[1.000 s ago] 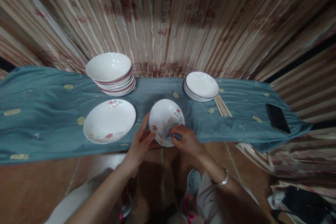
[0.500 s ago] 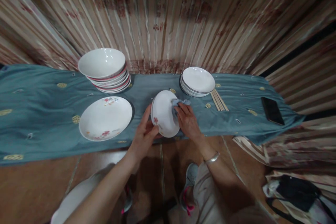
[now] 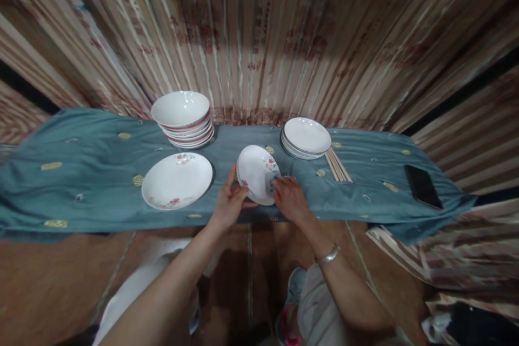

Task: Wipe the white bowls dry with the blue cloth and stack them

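Over the front part of the cloth-covered table, my left hand (image 3: 231,200) grips a small white plate (image 3: 256,167) with pink-red flowers by its left side, thumb on top. The plate is tilted. Against its lower right side, my right hand (image 3: 290,198) presses a grey-blue cloth (image 3: 273,184), mostly hidden beneath closed fingers. A larger white plate (image 3: 178,181) with the same sort of flowers lies to the left.
Behind the large plate stands a stack of white bowls with red bands (image 3: 182,111). To the right are stacked small plates (image 3: 307,136), several wooden chopsticks (image 3: 338,166) and a black phone (image 3: 422,186). A pleated curtain (image 3: 243,38) hangs behind the blue-green tablecloth (image 3: 97,173).
My right hand and the cloth have moved down along the plate's right side, uncovering flowers near its upper right rim. My left hand keeps its grip. The whole view has shifted slightly.
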The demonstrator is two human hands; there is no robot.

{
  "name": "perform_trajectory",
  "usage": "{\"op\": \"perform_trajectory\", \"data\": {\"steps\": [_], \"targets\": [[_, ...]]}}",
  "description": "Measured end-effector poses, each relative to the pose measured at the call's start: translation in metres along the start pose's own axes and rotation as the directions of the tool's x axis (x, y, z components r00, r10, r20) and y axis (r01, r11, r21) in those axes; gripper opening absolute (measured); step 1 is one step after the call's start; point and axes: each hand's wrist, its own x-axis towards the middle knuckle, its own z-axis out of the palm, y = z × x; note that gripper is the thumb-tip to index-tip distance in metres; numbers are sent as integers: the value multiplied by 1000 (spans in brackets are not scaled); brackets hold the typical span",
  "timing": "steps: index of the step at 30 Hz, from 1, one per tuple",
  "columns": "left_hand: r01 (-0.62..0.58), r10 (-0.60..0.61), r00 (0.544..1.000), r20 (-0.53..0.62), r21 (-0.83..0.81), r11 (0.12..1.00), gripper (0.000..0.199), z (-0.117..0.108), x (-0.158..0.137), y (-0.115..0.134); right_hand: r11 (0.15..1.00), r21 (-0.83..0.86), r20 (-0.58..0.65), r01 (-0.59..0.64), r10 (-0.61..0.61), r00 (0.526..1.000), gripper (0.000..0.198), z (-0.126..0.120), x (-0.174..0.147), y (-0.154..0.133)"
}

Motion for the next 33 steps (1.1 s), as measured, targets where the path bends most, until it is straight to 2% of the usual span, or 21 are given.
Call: {"op": "perform_trajectory", "data": {"steps": [4,9,12,16,19,21,23,26,33], "targets": [[-8,8,1000,-3,11,1000,94,0,-4,-2,998,60,39,7,-10,999,23,-6,-9,-12],[-9,8,1000,-30,-5,1000,85,0,-4,-2,942,335,18,15,-23,1000,28,-10,-19,-26],[6,-6,1000,-29,-21,1000,80,0,-4,-3,846,533,1,9,-12,1000,31,-8,-18,-31],[-15,15,1000,-18,-15,1000,78,4,-5,-4,630,777,-28,10,18,999,34,0,-8,-36],[-9,9,999,-38,-4,1000,79,8,-4,-7,491,870,-67,43,32,997,36,7,6,-40],[-7,7,999,-37,-2,1000,79,12,-3,-10,457,886,-109,72,54,993,38,10,15,-41],[-20,20,1000,-18,0,1000,78,15,-3,-12,471,876,-165,104,90,982,39,11,24,-41],[-30,30,1000,1,17,999,76,20,-3,-15,547,829,-241,117,162,957,39,10,34,-38],[-33,28,999,47,116,993,78,32,-5,-20,797,604,-341,-13,273,899,39,5,49,-17]]}}
